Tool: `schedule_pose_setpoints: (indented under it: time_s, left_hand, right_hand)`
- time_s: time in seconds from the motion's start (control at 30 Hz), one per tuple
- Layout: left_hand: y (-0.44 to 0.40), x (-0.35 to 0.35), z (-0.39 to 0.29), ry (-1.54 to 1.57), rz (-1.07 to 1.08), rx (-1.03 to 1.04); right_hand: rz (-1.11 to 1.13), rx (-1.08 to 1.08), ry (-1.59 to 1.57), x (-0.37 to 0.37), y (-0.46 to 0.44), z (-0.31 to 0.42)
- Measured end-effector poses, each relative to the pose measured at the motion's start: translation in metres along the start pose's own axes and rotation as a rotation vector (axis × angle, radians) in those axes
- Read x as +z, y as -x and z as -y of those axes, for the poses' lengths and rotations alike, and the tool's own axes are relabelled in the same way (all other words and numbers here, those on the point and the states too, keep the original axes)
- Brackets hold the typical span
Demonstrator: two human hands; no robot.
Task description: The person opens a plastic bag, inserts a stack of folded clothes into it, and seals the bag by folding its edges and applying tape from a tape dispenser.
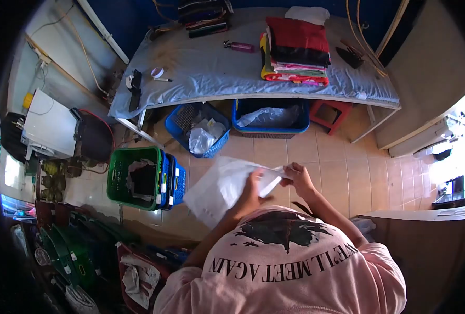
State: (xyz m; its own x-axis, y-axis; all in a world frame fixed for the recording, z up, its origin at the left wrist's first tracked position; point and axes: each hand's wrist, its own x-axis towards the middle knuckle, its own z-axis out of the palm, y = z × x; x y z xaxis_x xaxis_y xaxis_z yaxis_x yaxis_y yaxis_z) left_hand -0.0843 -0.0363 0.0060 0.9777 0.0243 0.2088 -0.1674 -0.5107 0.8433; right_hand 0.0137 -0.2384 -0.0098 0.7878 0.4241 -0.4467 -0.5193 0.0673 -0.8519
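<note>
A white, thin plastic bag (214,191) hangs spread out in front of my chest, above the tiled floor. My right hand (298,179) pinches the gathered edge of the bag between thumb and fingers. Around the bag's near side is my left hand (251,192), its thumb apart from the fingers and the plastic between them; part of its grip is hidden. Beyond the bag stands a blue basket (223,142) with clear plastic bags inside.
A cloth-covered table (190,73) holds a stack of folded cloths (298,44), a pink spray bottle (240,47) and a tape roll (157,72). Below are a blue bin (305,125) and red stool (342,111). A green basket (118,196) stands left.
</note>
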Motion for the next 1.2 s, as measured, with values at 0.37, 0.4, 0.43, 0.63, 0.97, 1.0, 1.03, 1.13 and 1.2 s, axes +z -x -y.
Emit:
schedule_pose_setpoints:
  time_s: [0.37, 0.4, 0.43, 0.63, 0.97, 1.0, 1.03, 1.13, 1.2]
  left_hand:
    - [-0.047, 0.067, -0.093, -0.258, -0.12, 0.281]
    - [-0.053, 0.074, -0.096, -0.222, -0.057, 0.243]
    - [-0.06, 0.081, -0.099, -0.187, 0.004, 0.206]
    - [-0.067, 0.109, -0.081, -0.051, 0.021, 0.188]
    - [-0.08, 0.116, -0.093, 0.119, -0.049, 0.036]
    - [-0.083, 0.114, -0.098, 0.102, -0.044, -0.004]
    - [-0.085, 0.112, -0.102, 0.087, -0.039, -0.044]
    - [-0.088, 0.119, -0.09, 0.139, -0.027, -0.123]
    - [-0.085, 0.122, -0.089, 0.161, -0.025, -0.13]
  right_hand:
    - [-0.183, -0.289, 0.127, -0.018, 0.043, 0.049]
    - [-0.241, -0.352, 0.221, -0.027, 0.043, 0.046]
    - [-0.301, -0.416, 0.318, -0.035, 0.04, 0.044]
    - [-0.488, -0.528, 0.278, -0.087, 0.052, 0.058]
    - [-0.251, -0.416, -0.486, -0.093, 0.076, 0.085]
    - [-0.199, -0.386, -0.41, -0.094, 0.071, 0.078]
    - [-0.148, -0.355, -0.333, -0.097, 0.065, 0.065]
    - [-0.111, -0.423, -0.044, -0.083, 0.062, 0.047]
    - [-0.167, -0.435, 0.031, -0.075, 0.059, 0.044]
